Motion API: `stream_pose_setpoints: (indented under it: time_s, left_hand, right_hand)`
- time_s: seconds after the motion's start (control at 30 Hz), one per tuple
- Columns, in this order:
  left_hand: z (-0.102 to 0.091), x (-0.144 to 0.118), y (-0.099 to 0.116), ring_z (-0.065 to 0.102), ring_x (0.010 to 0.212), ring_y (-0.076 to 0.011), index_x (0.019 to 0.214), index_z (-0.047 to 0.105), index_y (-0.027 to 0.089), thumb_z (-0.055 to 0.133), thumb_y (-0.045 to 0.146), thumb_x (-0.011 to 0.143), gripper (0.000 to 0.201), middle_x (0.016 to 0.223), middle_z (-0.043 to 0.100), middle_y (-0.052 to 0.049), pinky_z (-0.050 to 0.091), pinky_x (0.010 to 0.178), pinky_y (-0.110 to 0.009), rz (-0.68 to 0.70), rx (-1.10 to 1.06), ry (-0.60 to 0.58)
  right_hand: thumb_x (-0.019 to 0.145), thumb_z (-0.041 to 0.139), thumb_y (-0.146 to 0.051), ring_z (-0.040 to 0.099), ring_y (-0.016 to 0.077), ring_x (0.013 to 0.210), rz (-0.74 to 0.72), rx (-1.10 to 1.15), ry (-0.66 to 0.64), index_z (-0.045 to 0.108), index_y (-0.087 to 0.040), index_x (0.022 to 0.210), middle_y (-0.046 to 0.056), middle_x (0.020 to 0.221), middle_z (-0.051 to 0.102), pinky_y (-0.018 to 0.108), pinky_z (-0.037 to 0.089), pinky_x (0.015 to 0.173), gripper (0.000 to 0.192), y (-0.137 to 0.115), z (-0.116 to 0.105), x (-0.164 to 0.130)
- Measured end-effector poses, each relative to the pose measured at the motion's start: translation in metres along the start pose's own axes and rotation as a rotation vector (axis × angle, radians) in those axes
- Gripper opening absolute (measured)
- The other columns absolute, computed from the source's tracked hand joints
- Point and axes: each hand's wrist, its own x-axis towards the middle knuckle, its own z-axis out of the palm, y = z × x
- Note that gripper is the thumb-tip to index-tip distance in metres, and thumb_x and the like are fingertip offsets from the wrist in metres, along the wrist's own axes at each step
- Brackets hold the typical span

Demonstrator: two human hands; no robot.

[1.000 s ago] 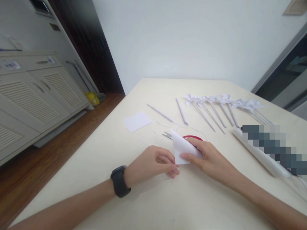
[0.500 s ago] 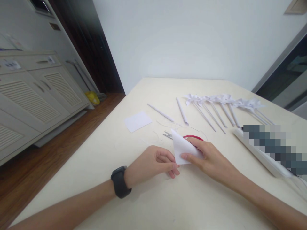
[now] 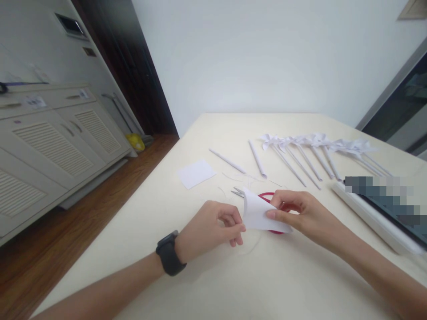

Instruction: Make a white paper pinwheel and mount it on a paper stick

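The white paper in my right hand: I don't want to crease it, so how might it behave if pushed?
The white paper would probably flex, since its left side bows in a curve. It's likely light, as the right hand pinches it near one side only. A firm push might crease it, because it looks thin.

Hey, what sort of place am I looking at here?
Probably a room in someone's home: a louvred cabinet stands on the left, by what looks like a dark door, and the pale table carries white paper pinwheels on sticks.
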Motion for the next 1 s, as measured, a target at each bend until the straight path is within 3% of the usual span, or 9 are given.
stream_pose_setpoints:
  time_s: [0.17, 0.37, 0.5, 0.63, 0.8, 1.0]
  left_hand:
    - [0.002, -0.003, 0.004, 0.060, 0.050, -0.0122, 0.063, 0.055, 0.015, 0.052, 0.017, 0.076, 0.013, 0.058, 0.067, -0.002, 0.048, 0.058, -0.023, 0.093, 0.148, 0.087]
    - [-0.001, -0.002, 0.004, 0.059, 0.052, -0.0111, 0.063, 0.054, 0.016, 0.051, 0.016, 0.077, 0.014, 0.059, 0.067, -0.001, 0.046, 0.059, -0.021, 0.125, 0.194, 0.152]
    - [-0.005, -0.001, 0.004, 0.059, 0.053, -0.0110, 0.062, 0.054, 0.016, 0.051, 0.016, 0.077, 0.015, 0.058, 0.067, 0.000, 0.044, 0.060, -0.022, 0.131, 0.197, 0.153]
    - [-0.007, 0.000, 0.003, 0.059, 0.055, -0.0119, 0.063, 0.053, 0.016, 0.051, 0.020, 0.078, 0.015, 0.059, 0.066, 0.000, 0.045, 0.063, -0.024, 0.119, 0.162, 0.153]
    - [-0.009, 0.000, 0.002, 0.057, 0.055, -0.0125, 0.063, 0.051, 0.016, 0.051, 0.022, 0.078, 0.016, 0.060, 0.065, -0.002, 0.046, 0.060, -0.026, 0.080, 0.072, 0.148]
    - [-0.011, 0.006, -0.001, 0.055, 0.051, -0.0111, 0.064, 0.053, 0.015, 0.054, 0.024, 0.077, 0.016, 0.056, 0.063, -0.002, 0.045, 0.053, -0.023, 0.016, -0.093, 0.100]
  right_hand:
    - [0.079, 0.054, -0.028, 0.052, 0.0157, 0.070, -0.028, -0.028, 0.106, 0.048, -0.020, 0.058, -0.002, 0.061, 0.052, 0.024, 0.034, 0.057, 0.023, -0.002, 0.005, -0.001]
    - [0.080, 0.054, -0.025, 0.053, 0.0147, 0.068, -0.045, -0.099, 0.052, 0.057, -0.023, 0.073, -0.002, 0.075, 0.060, 0.025, 0.037, 0.059, 0.008, 0.001, 0.000, 0.000]
    - [0.081, 0.051, -0.023, 0.048, 0.0138, 0.059, -0.034, -0.127, 0.114, 0.049, -0.021, 0.062, -0.003, 0.062, 0.055, 0.025, 0.035, 0.055, 0.019, 0.003, 0.001, 0.000]
    - [0.083, 0.047, -0.025, 0.047, 0.0147, 0.058, -0.028, -0.102, 0.143, 0.046, -0.021, 0.063, -0.002, 0.063, 0.054, 0.026, 0.035, 0.054, 0.021, 0.002, 0.005, 0.000]
    - [0.084, 0.046, -0.028, 0.052, 0.0159, 0.065, -0.015, -0.042, 0.095, 0.054, -0.021, 0.071, 0.000, 0.071, 0.058, 0.026, 0.039, 0.058, 0.016, 0.003, 0.002, 0.001]
    - [0.084, 0.045, -0.028, 0.044, 0.0125, 0.053, 0.020, 0.044, 0.066, 0.047, -0.020, 0.063, -0.002, 0.058, 0.047, 0.023, 0.033, 0.049, 0.023, 0.007, 0.000, 0.002]
